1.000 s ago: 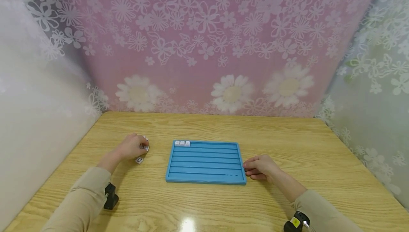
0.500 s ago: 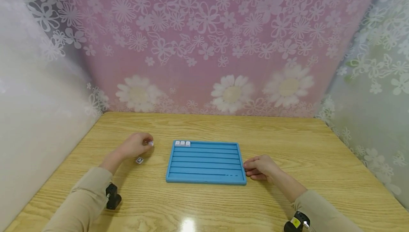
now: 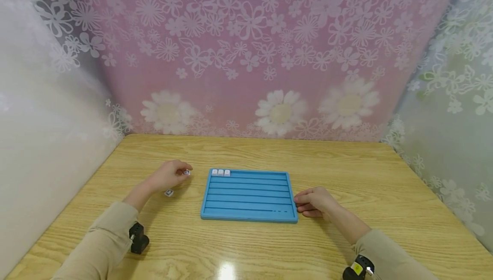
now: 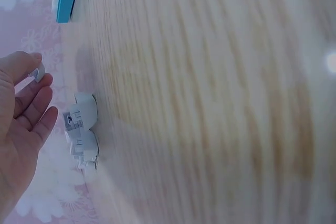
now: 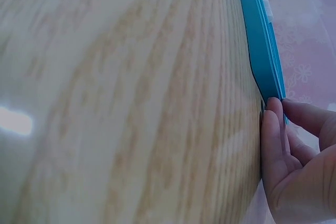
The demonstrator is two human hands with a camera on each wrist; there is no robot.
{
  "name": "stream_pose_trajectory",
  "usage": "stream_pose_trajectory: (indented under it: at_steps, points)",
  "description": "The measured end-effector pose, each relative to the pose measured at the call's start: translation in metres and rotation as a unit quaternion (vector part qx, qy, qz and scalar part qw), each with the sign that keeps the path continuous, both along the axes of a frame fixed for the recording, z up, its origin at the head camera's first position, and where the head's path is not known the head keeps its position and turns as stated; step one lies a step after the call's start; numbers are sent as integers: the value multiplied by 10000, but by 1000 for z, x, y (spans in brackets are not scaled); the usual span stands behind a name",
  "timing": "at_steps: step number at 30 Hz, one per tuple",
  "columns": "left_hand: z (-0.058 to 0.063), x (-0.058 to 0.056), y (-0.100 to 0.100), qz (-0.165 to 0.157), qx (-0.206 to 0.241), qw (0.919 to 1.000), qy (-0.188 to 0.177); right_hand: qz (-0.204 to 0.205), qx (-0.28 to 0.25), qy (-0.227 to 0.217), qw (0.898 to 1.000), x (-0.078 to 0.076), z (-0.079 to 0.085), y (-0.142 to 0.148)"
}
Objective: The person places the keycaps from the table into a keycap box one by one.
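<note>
My left hand [image 3: 167,176] is raised a little above the table, left of the blue tray [image 3: 246,218]. Between thumb and index finger it pinches a small white keycap [image 3: 186,172], also visible in the left wrist view as a keycap [image 4: 38,72]. Below that hand, loose white keycaps [image 4: 85,109] lie on the table, one of them a keycap [image 3: 168,192] with its hollow underside up. Three white keycaps [image 3: 221,172] stand side by side in the tray's top left row. My right hand [image 3: 316,204] holds the tray's right edge, thumb at the rim [image 5: 284,99].
The tray has several long ridged rows and lies flat on a wood-grain table [image 3: 246,250]. A pink flowered backdrop [image 3: 246,57] rises behind the table, with pale walls at both sides. Dark cameras are strapped to both wrists.
My left hand has lifted a keycap from the table and moved slightly right, towards the tray. The right hand has stayed at the tray's edge.
</note>
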State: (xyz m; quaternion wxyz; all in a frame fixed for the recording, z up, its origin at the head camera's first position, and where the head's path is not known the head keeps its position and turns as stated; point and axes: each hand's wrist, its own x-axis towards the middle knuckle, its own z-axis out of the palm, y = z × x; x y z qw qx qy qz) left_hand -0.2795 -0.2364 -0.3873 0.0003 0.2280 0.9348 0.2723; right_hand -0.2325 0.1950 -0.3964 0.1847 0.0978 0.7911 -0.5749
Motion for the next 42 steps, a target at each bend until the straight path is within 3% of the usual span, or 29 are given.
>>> stream_pose_trajectory:
  at_steps: [8, 16, 24, 32, 42]
  points:
    - [-3, 1, 10, 117, 195, 9997, -88, -40, -17, -24, 10000, 0, 0, 0]
    - [0, 4, 21, 279, 372, 9979, -450, -75, -68, -68, 9999, -2, -1, 0]
    - [3, 6, 27, 219, 614, 9971, -392, 23, -135, -42, 9999, -1, 2, 1]
    - [8, 8, 31, 91, 1150, 9925, -398, 70, -208, -97, 9997, -2, 3, 2]
    - [4, 7, 34, 14, 1434, 9877, -617, 133, -93, 57, 9999, 0, 3, 0]
